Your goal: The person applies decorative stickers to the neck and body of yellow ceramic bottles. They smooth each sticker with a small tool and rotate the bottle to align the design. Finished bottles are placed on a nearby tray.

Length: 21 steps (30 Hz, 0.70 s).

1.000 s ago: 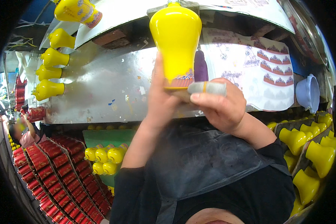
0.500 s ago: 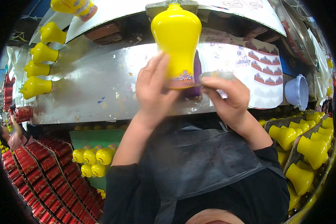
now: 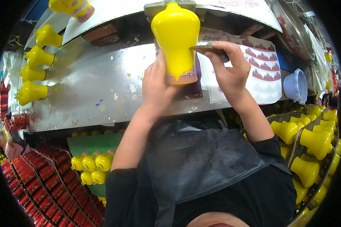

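Note:
A glossy yellow bottle (image 3: 175, 32) lies lengthwise in front of me, its neck pointing away toward a grey block. Round its wide base, at the near end, runs a patterned decal band (image 3: 186, 76) in purple and reddish brown. My left hand (image 3: 154, 86) grips the bottle's left side near the base; part of its fingers is hidden behind it. Between the thumb and fingers of my right hand (image 3: 233, 72) is a flat dark grey scraper (image 3: 213, 49). The scraper's pointed tip reaches the bottle's right side at the narrow waist, though I cannot tell whether it touches.
A sheet of printed decals (image 3: 262, 89) lies on the metal table (image 3: 102, 90), beside a pale blue tub (image 3: 295, 86). Several yellow bottles (image 3: 39, 56) line the left edge. Racks of yellow bottles (image 3: 314, 143) stand right; red cylindrical items (image 3: 45, 178) and another person (image 3: 15, 145) are left.
My right hand has lifted the scraper away from the base, up to the bottle's waist. The decal band has shifted round with the bottle; my left hand stays on its side.

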Each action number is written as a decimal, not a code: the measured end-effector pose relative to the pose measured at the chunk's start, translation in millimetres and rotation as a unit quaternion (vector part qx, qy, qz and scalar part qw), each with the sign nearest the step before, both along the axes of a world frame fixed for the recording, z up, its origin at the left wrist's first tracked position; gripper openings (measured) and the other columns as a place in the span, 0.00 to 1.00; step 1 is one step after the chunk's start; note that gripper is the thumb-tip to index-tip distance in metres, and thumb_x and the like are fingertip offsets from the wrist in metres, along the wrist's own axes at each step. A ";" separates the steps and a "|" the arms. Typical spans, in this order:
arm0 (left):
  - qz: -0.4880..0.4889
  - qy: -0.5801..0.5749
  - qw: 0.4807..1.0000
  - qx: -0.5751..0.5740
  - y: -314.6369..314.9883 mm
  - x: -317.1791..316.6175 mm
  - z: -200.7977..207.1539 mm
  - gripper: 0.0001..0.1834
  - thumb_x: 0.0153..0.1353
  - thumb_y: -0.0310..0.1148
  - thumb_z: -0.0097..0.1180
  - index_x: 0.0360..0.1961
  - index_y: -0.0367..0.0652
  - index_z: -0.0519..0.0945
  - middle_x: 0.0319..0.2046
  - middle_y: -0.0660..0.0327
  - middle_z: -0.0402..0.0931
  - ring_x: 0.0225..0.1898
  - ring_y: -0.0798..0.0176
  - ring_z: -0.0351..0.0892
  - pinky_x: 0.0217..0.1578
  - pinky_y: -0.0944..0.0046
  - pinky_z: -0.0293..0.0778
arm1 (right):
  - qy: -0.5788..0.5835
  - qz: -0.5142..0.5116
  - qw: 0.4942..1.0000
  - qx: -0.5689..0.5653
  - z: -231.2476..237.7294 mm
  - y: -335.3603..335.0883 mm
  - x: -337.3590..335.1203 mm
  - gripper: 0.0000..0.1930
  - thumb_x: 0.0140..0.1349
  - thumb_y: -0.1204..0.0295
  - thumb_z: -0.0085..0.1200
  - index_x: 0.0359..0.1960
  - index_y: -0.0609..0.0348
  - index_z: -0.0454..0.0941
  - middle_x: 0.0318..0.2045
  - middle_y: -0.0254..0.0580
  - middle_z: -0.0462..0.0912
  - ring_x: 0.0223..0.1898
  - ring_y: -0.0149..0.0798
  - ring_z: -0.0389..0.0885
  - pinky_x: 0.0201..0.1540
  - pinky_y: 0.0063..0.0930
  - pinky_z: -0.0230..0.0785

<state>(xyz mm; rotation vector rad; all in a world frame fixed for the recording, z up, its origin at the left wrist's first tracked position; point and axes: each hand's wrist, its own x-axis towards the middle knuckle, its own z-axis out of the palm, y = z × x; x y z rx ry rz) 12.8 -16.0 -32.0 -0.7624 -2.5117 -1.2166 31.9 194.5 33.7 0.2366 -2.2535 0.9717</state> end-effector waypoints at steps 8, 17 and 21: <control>0.028 0.057 0.998 -0.014 7.4 -0.1 9.6 0.55 0.51 0.36 0.76 0.77 0.37 0.57 0.67 0.38 0.68 0.65 0.37 0.72 0.65 0.47 0.69 | 0.056 0.187 0.977 0.083 -14.0 -12.3 45.6 0.18 0.52 0.84 0.71 0.43 0.56 0.81 0.37 0.43 0.87 0.38 0.41 0.88 0.41 0.32 0.80; -0.013 -0.061 0.997 0.041 7.0 -0.8 15.6 0.59 0.51 0.37 0.75 0.78 0.34 0.51 0.62 0.39 0.73 0.60 0.35 0.75 0.61 0.45 0.71 | -0.001 0.078 0.995 -0.057 -14.9 -5.6 1.6 0.13 0.61 0.82 0.67 0.46 0.63 0.81 0.38 0.42 0.87 0.38 0.33 0.88 0.42 0.25 0.81; 0.023 -0.029 0.999 0.014 10.9 -1.5 15.2 0.59 0.55 0.39 0.76 0.79 0.33 0.51 0.70 0.41 0.65 0.70 0.44 0.68 0.68 0.54 0.66 | 0.038 0.137 0.990 -0.011 -16.8 -17.2 26.0 0.11 0.57 0.81 0.69 0.40 0.57 0.83 0.35 0.41 0.87 0.36 0.39 0.88 0.39 0.29 0.81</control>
